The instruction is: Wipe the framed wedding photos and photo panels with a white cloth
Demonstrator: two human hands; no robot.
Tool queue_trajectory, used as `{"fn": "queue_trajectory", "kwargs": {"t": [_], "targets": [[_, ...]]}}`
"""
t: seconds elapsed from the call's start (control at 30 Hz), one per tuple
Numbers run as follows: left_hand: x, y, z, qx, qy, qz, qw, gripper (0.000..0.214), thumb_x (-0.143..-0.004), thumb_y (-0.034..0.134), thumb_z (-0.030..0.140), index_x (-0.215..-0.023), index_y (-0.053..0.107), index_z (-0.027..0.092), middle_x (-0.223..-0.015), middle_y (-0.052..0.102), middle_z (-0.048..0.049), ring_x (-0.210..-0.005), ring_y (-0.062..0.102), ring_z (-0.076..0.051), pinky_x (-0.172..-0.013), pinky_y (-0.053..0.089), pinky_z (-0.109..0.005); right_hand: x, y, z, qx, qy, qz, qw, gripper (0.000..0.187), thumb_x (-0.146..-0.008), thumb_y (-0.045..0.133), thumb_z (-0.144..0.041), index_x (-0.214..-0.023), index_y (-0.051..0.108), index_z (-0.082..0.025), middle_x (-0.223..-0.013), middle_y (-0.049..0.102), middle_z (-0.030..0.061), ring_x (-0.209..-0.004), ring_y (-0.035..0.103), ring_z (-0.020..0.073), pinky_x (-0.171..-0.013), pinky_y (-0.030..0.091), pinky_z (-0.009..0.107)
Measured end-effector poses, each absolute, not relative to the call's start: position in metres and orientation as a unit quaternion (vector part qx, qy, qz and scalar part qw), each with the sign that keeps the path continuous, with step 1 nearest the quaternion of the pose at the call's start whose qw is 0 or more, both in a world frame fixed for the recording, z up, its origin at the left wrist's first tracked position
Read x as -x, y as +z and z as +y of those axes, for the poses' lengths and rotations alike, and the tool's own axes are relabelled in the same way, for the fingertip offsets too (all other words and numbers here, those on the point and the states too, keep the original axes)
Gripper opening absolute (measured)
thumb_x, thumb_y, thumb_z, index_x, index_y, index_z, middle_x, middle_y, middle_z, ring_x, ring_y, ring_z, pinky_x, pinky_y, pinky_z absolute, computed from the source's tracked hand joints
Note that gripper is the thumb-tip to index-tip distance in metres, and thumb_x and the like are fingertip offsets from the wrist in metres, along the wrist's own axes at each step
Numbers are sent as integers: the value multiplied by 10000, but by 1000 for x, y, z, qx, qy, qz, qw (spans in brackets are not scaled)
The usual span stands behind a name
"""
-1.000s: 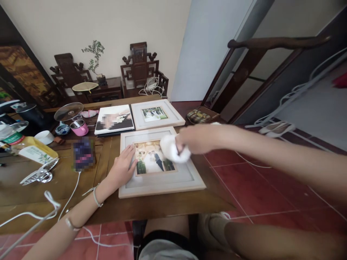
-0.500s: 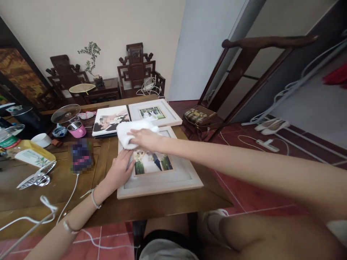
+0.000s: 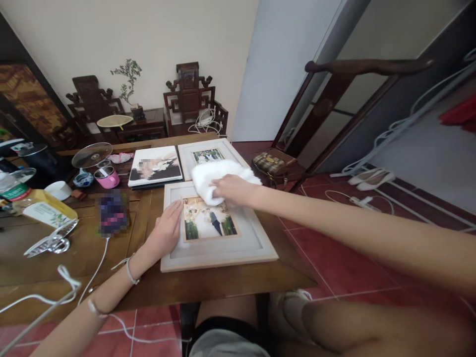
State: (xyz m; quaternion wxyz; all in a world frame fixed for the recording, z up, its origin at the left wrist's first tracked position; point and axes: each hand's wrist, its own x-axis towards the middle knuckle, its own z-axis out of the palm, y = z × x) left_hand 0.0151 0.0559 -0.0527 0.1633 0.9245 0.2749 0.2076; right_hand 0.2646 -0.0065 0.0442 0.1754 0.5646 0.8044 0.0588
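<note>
Right grip [image 3: 234, 190] curled around white cloth [image 3: 206, 179], which sits over the upper part of the near frame [image 3: 210, 223]. Left grip [image 3: 169, 230] flattened on that frame's left side, fingers extended, nothing clasped. Near frame lies on worktop [image 3: 238, 282] under both grips. Far frame [image 3: 207, 155] just beyond right grip, partly hidden by cloth. Photo book [image 3: 163, 163] beyond left grip; pink mug [image 3: 107, 179] farther left.

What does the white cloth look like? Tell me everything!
The cloth is plain white and looks thick, soft and fluffy, like a towel. It is bunched up, with folds and rounded edges. The right hand holds it over the far edge of the nearer picture frame. Its underside is hidden.
</note>
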Motion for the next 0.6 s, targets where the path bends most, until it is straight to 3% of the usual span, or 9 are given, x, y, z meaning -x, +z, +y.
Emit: {"fn": "queue_trajectory", "kwargs": {"t": [0.1,0.27,0.5,0.6], "targets": [[-14,-57,58,-922,220,268,171,520,-922,325,101,-1427,438,151,-1497,435,-143,-1423,348,-255,-1166,299,-529,-284,48,-22,-599,51,775,194,345,-843,444,17,-989,719,-130,-1056,689,171,-908,680,274,-736,448,348],[-13,-63,64,-919,234,258,185,637,-821,327,1,-1434,430,140,-1497,430,-154,-1424,345,-251,-1167,288,-543,-279,61,-47,-632,0,745,215,406,-806,446,45,-1041,720,-141,-1064,689,159,-930,668,247,-735,425,313],[-15,-62,63,-912,246,264,194,614,-833,322,4,-1423,445,124,-1486,443,-166,-1413,363,-252,-1169,291,-531,-221,94,-94,-605,-123,738,274,284,-759,556,29,-924,743,-107,-907,708,157,-839,658,252,-638,389,307],[-15,-60,61,-911,246,268,195,611,-833,319,2,-1422,444,109,-1490,434,-175,-1419,354,-255,-1173,284,-526,-203,100,-113,-589,-186,757,210,176,-686,641,5,-782,730,-112,-793,694,127,-742,643,243,-586,360,305]]}}
